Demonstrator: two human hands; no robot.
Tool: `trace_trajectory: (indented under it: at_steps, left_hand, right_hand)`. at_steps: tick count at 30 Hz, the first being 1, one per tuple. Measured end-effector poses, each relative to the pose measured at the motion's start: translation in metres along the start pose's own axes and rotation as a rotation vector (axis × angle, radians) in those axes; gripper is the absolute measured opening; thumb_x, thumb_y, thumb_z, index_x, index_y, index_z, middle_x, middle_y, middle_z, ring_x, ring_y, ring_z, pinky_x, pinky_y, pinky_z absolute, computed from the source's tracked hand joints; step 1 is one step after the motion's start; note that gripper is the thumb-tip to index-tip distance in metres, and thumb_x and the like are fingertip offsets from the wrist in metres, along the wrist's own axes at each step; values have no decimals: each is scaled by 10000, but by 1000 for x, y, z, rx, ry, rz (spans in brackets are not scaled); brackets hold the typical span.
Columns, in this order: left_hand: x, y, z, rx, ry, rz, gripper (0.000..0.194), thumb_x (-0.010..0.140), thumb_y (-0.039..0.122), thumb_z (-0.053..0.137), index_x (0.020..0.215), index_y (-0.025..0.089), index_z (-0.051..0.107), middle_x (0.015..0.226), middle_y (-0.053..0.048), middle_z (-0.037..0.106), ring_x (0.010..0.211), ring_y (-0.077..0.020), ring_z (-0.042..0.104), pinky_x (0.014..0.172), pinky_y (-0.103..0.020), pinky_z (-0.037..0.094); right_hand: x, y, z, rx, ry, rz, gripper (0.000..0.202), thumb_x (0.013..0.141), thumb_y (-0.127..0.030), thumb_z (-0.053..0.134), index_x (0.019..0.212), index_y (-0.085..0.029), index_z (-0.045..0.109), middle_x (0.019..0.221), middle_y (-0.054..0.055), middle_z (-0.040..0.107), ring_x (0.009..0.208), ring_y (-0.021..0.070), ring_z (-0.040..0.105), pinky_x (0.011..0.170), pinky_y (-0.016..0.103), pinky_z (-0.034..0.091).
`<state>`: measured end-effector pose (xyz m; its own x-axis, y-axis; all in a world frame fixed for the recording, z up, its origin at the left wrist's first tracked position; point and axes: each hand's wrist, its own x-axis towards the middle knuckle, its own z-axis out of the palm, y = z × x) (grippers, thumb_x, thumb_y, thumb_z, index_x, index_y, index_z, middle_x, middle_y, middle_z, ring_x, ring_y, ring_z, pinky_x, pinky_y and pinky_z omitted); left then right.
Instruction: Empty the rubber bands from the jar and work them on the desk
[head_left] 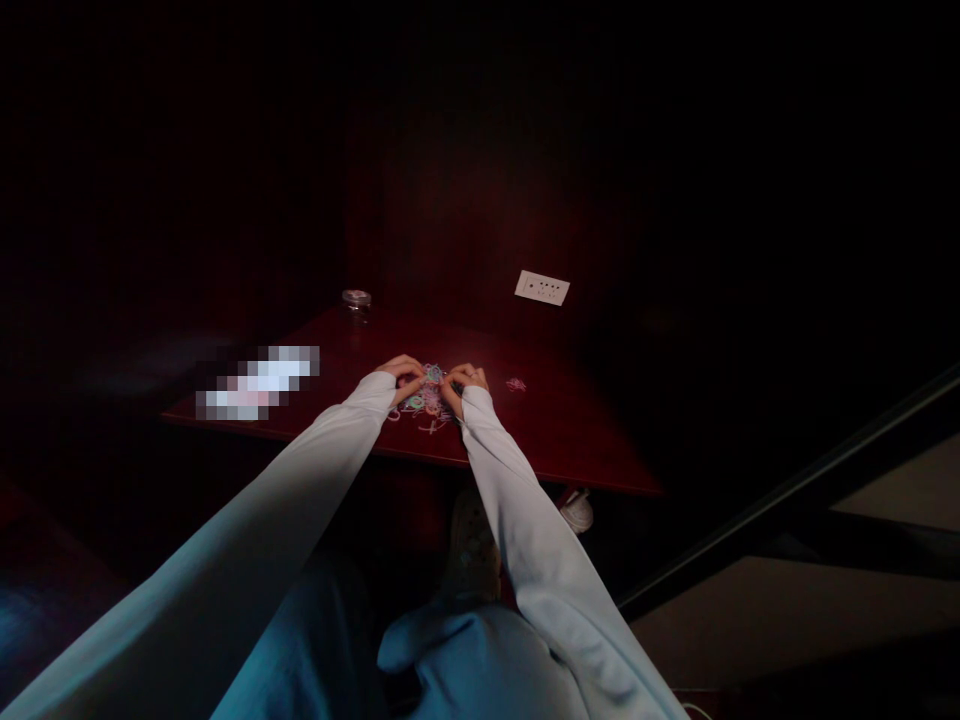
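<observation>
A loose pile of small, multicoloured elastic bands [429,398] lies near the front edge of the dark red table [570,440]. My left hand [405,372] is at the pile's left side, its fingers bent and pinched together over the bands. Facing it from the right, my right hand [466,381] has its thumb and fingers drawn together at the pile. The fingertips are close to each other; anything between them is too small to make out. A separate little heap of pink bands [516,384] sits right of my right hand.
A clear lidded jar [357,305] stands at the table's back left. On the left lies a bright pixelated item [257,384]. A white socket plate [542,288] is on the wall behind. Below the table are my legs and a shoe [474,545].
</observation>
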<state>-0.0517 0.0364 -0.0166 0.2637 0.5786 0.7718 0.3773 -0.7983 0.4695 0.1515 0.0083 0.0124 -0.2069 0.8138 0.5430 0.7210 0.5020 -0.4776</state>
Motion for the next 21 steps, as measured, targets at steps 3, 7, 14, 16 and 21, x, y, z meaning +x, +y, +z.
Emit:
trace_trajectory:
  at_steps: [3,7,14,16,21]
  left_hand:
    - [0,0,1,-4,14,-3,310,917,468,610,823,190,713,950,-69,709,626,-121,534,587,-257,468]
    - [0,1,0,7,3,-16,309,917,465,604,826,191,713,960,-68,708,626,-120,528,591,-258,468]
    - [0,6,-2,11,-3,-45,301,904,456,606,809,188,706,946,-64,710,621,-116,515,594,-253,470]
    - [0,7,-2,2,-5,-51,290,895,447,609,808,187,706,944,-66,711,629,-120,524,595,-256,474]
    - [1,9,-4,-9,-12,-65,279,873,440,619,808,186,713,942,-71,717,631,-124,531,599,-262,478]
  right_hand:
    - [0,0,-1,5,1,7,184,921,-321,661,779,-239,744,1003,36,657,981,205,509,911,327,408]
    - [-1,1,0,11,14,4,182,927,-333,653,802,-243,749,1002,38,654,986,206,511,921,331,407]
    - [1,5,2,-13,12,23,162,924,-328,641,860,-242,763,1021,42,649,1029,211,534,924,339,402]
    - [2,5,2,-13,13,25,163,924,-328,638,871,-241,766,1022,43,651,1031,213,537,928,342,403]
    - [1,4,1,2,21,37,157,919,-329,652,862,-239,767,1021,39,656,1021,207,530,933,331,404]
